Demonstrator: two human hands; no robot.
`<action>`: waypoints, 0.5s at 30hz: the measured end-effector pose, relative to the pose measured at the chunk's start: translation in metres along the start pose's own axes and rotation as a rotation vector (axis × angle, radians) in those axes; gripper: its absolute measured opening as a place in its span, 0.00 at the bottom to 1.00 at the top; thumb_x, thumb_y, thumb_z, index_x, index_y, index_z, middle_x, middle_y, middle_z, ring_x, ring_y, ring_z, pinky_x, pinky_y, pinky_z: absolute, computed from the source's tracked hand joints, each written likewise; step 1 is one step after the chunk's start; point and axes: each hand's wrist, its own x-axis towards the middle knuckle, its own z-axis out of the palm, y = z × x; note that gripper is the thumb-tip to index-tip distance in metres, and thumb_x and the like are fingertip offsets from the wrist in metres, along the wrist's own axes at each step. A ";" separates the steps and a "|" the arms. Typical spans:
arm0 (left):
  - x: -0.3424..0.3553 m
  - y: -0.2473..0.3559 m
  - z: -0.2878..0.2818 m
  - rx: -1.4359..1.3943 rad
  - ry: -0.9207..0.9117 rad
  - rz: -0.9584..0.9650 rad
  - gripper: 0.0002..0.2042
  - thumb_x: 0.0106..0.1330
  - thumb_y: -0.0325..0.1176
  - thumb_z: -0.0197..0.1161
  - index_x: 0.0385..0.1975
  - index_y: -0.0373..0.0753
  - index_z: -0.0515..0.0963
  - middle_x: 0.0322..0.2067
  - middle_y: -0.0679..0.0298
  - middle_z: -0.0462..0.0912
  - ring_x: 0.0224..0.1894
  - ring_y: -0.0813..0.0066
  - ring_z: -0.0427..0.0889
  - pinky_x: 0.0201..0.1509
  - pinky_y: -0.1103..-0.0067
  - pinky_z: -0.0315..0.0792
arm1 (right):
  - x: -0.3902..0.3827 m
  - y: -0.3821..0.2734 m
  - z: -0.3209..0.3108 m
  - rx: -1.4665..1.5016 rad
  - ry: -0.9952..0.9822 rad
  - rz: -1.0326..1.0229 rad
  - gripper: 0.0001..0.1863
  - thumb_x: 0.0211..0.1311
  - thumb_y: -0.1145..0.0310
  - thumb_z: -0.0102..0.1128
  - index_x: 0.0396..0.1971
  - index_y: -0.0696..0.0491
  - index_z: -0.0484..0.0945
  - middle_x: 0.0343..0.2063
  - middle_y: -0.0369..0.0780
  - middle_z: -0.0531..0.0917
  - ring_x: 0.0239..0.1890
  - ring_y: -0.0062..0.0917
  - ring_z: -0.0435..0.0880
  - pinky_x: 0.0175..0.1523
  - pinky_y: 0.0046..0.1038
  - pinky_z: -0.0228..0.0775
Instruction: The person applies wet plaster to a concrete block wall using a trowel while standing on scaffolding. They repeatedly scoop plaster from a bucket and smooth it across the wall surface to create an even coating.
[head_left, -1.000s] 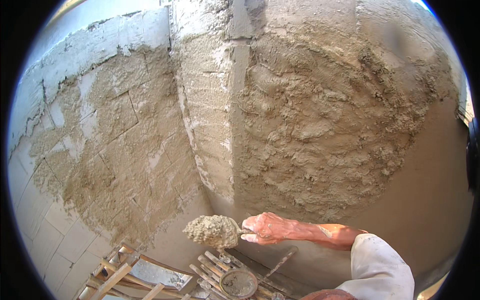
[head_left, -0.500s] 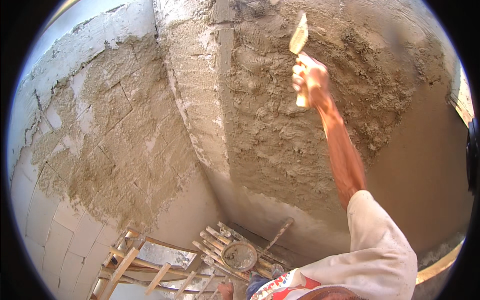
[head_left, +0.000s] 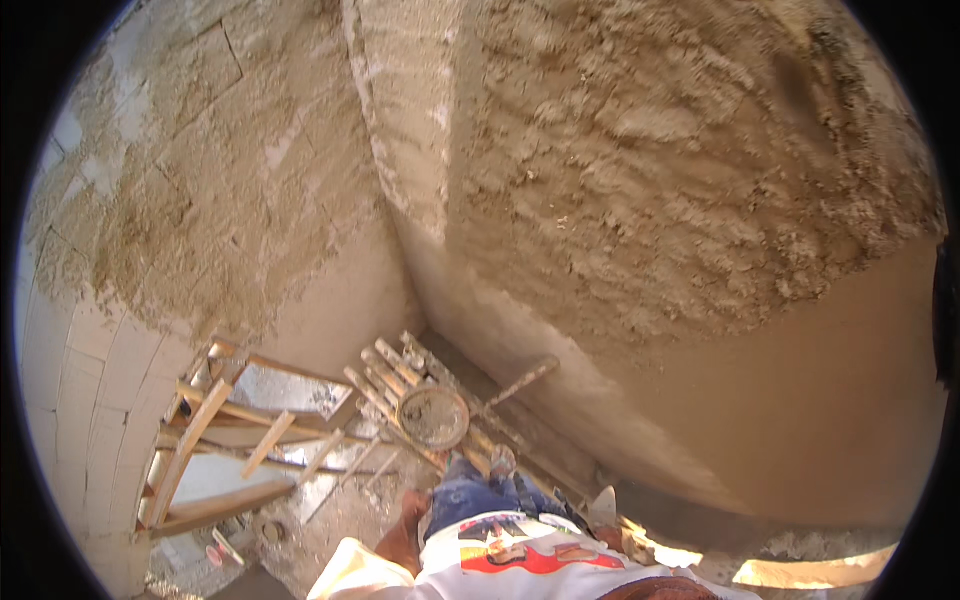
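My right hand [head_left: 610,537] is low by my right hip, mostly hidden by my shirt, and grips a trowel. The pale blade of the trowel [head_left: 603,507] points away from me. Beside my left hip hangs my left hand [head_left: 412,505], small in view; its fingers are too unclear to read. A round bucket [head_left: 402,420] with grey mortar [head_left: 434,415] inside stands on the planks by my feet, apart from both hands. Wet rough mortar [head_left: 640,170] covers the wall ahead, with a smoother plastered area [head_left: 840,400] to its right.
Wooden poles [head_left: 385,368] form the platform under me. A wooden ladder-like frame [head_left: 205,420] stands to the left, with the ground visible below. The left block wall [head_left: 210,200] carries patchy mortar. A pole [head_left: 525,382] juts toward the wall beside the bucket.
My right hand has come down from the upper wall to my right hip with the trowel. The view has tilted down, showing more of my body and the platform.
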 end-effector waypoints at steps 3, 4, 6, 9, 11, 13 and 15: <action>0.013 0.034 0.011 -0.443 0.010 -0.330 0.27 0.70 0.52 0.61 0.49 0.29 0.83 0.45 0.35 0.85 0.52 0.37 0.84 0.52 0.57 0.78 | 0.002 0.016 0.007 -0.307 0.012 -0.011 0.09 0.68 0.59 0.58 0.32 0.48 0.79 0.15 0.36 0.76 0.13 0.25 0.73 0.17 0.35 0.67; 0.033 0.074 0.012 -0.388 -0.112 -0.493 0.28 0.69 0.53 0.62 0.46 0.27 0.83 0.44 0.34 0.85 0.51 0.37 0.85 0.53 0.57 0.78 | 0.015 0.019 0.006 -0.424 0.037 -0.022 0.09 0.68 0.60 0.59 0.32 0.49 0.79 0.16 0.36 0.77 0.13 0.25 0.74 0.17 0.35 0.67; 0.045 0.098 0.013 -0.364 -0.176 -0.518 0.30 0.69 0.53 0.62 0.54 0.26 0.78 0.49 0.35 0.84 0.56 0.38 0.82 0.58 0.57 0.76 | 0.041 0.008 0.033 -0.683 -0.006 -0.100 0.08 0.68 0.61 0.60 0.33 0.49 0.80 0.16 0.37 0.79 0.14 0.24 0.76 0.18 0.34 0.68; 0.045 0.126 0.039 -0.147 -0.059 -0.506 0.32 0.70 0.52 0.62 0.62 0.28 0.72 0.59 0.40 0.77 0.60 0.39 0.78 0.62 0.59 0.75 | 0.104 -0.025 0.108 -1.220 -0.105 -0.369 0.07 0.68 0.62 0.61 0.35 0.49 0.80 0.17 0.37 0.81 0.15 0.23 0.79 0.18 0.33 0.69; 0.045 0.131 0.053 -0.110 -0.174 -0.530 0.33 0.70 0.52 0.61 0.66 0.30 0.69 0.63 0.44 0.72 0.64 0.42 0.75 0.65 0.60 0.73 | 0.150 -0.051 0.181 -1.622 -0.259 -0.676 0.18 0.61 0.54 0.65 0.45 0.50 0.84 0.36 0.50 0.88 0.41 0.46 0.89 0.46 0.45 0.82; 0.040 0.142 0.069 -0.123 -0.165 -0.565 0.35 0.71 0.53 0.60 0.68 0.32 0.66 0.66 0.46 0.69 0.68 0.45 0.71 0.70 0.59 0.68 | 0.203 -0.057 0.249 -1.760 -0.319 -0.724 0.21 0.61 0.52 0.64 0.48 0.50 0.84 0.45 0.53 0.86 0.50 0.50 0.85 0.56 0.47 0.79; 0.023 0.144 0.079 -0.120 -0.149 -0.628 0.37 0.71 0.55 0.60 0.71 0.34 0.63 0.69 0.49 0.65 0.72 0.47 0.66 0.74 0.56 0.61 | 0.225 -0.054 0.341 -1.912 -0.352 -0.712 0.20 0.62 0.54 0.62 0.49 0.50 0.84 0.49 0.53 0.86 0.53 0.50 0.85 0.59 0.48 0.78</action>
